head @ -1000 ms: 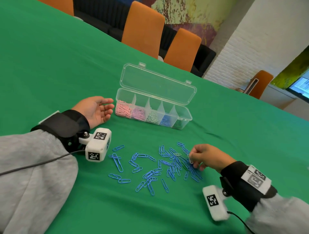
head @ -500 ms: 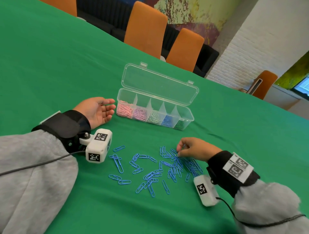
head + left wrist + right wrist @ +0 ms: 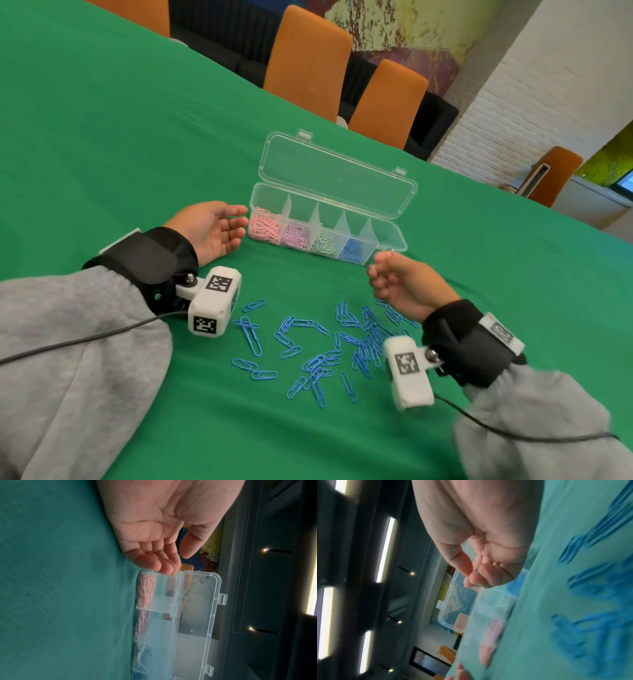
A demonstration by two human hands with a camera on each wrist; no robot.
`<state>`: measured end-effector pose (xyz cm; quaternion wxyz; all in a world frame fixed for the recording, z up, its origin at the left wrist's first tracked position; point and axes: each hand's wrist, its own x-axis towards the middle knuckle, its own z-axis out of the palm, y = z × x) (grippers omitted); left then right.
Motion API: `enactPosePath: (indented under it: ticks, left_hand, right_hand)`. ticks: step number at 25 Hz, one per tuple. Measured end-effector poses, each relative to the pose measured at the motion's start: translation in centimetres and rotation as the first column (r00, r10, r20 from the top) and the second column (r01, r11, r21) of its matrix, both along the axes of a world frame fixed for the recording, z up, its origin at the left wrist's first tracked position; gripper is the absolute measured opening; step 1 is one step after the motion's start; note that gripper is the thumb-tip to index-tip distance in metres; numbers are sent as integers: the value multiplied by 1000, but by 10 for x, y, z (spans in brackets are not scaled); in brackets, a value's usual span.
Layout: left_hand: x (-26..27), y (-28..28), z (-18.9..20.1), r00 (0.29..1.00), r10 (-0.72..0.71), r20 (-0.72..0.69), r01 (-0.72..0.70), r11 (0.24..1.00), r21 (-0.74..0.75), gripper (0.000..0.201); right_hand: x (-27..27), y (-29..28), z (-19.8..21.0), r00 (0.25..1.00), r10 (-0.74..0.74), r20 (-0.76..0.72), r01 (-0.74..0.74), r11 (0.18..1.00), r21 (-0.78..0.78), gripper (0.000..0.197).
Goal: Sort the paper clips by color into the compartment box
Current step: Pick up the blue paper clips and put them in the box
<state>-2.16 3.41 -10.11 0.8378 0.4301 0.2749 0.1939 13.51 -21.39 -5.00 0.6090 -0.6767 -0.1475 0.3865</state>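
A clear compartment box [image 3: 390,233] stands with its lid [image 3: 335,174] open. Its compartments hold pink, purple, pale green and blue clips. Many blue paper clips [image 3: 318,342] lie scattered on the green cloth in front of it. My left hand [image 3: 239,219] rests palm up beside the box's left end, fingers relaxed and empty; the left wrist view shows its fingertips [image 3: 168,570] close to the pink compartment. My right hand [image 3: 373,274] hovers just in front of the box's right end. Thumb and fingers pinch a thin clip [image 3: 477,568] whose colour I cannot tell.
The green cloth covers the whole table [image 3: 137,137]. Orange chairs [image 3: 308,61] stand along its far edge, with another [image 3: 555,178] at the right. White camera blocks [image 3: 214,305] hang from both wrists, with cables trailing toward me.
My right hand has lifted off the pile of blue clips and moved up toward the right end of the box, still pinching. The left hand has stayed in place.
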Motion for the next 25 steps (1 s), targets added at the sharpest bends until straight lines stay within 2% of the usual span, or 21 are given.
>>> enactPosePath:
  ticks: [2, 4, 5, 7, 9, 11, 13, 15, 17, 18, 19, 20, 21, 22, 23, 24, 25]
  left_hand:
    - [0, 0, 0, 1000, 2, 0, -2, 1000, -3, 23]
    - [0, 0, 0, 1000, 2, -3, -2, 1000, 0, 23]
    - [0, 0, 0, 1000, 4, -3, -4, 1000, 0, 23]
    - [0, 0, -1, 1000, 4, -6, -4, 1000, -3, 22]
    - [0, 1, -1, 1000, 5, -6, -5, 1000, -2, 22]
    - [0, 1, 0, 1000, 0, -6, 0, 1000, 2, 22]
    - [0, 2, 1, 1000, -6, -4, 6, 1000, 4, 22]
    - [0, 3, 1, 1000, -6, -4, 6, 1000, 3, 22]
    - [1, 3, 0, 1000, -4, -3, 4, 1000, 3, 23]
    - [1, 3, 0, 1000, -5, -3, 5, 1000, 0, 23]
    - [0, 4, 0, 1000, -7, -5, 7, 1000, -2, 23]
    - [1, 4, 0, 1000, -10, -5, 9, 1000, -6, 23]
    - [2, 4, -1, 1000, -10, -6, 10, 1000, -9, 23]
    - [1, 4, -1, 1000, -7, -6, 7, 1000, -9, 24]
    - [1, 4, -1, 1000, -3, -6, 3, 1000, -10, 24]
    - [1, 5, -2, 1000, 2, -6, -2, 1000, -10, 24]
    - [1, 4, -2, 1000, 3, -4, -3, 1000, -11, 24]
  right_hand:
    - [-5, 28, 11, 981, -62, -183, 89, 986, 139, 15]
    - [-3, 57, 25, 928, -94, -360, 206, 936, 286, 13]
    - [0, 70, 32, 903, -106, -417, 269, 896, 353, 18]
    - [9, 90, 41, 885, -142, -444, 349, 833, 429, 41]
    - [17, 103, 40, 914, -215, -346, 359, 825, 437, 58]
    - [19, 103, 36, 942, -264, -206, 329, 843, 425, 62]
    - [15, 86, 34, 970, -213, -116, 242, 871, 426, 55]
    - [8, 59, 36, 990, -144, -13, 138, 916, 378, 32]
    - [7, 26, 36, 972, -32, 233, -8, 986, 169, 10]
    - [7, 10, 35, 918, 96, 385, -93, 995, -28, 13]
    - [8, -6, 33, 820, 290, 494, -162, 945, -284, 17]
    - [7, -21, 31, 695, 507, 510, -191, 814, -549, 18]
    - [4, -34, 27, 566, 692, 448, -172, 631, -757, 17]
    - [-1, -43, 21, 460, 813, 356, -122, 455, -882, 15]
    - [-7, -51, 15, 396, 872, 288, -75, 343, -936, 16]
    - [-13, -55, 7, 368, 894, 256, -51, 294, -955, 18]
    - [-19, -60, 1, 355, 897, 264, -30, 293, -956, 20]
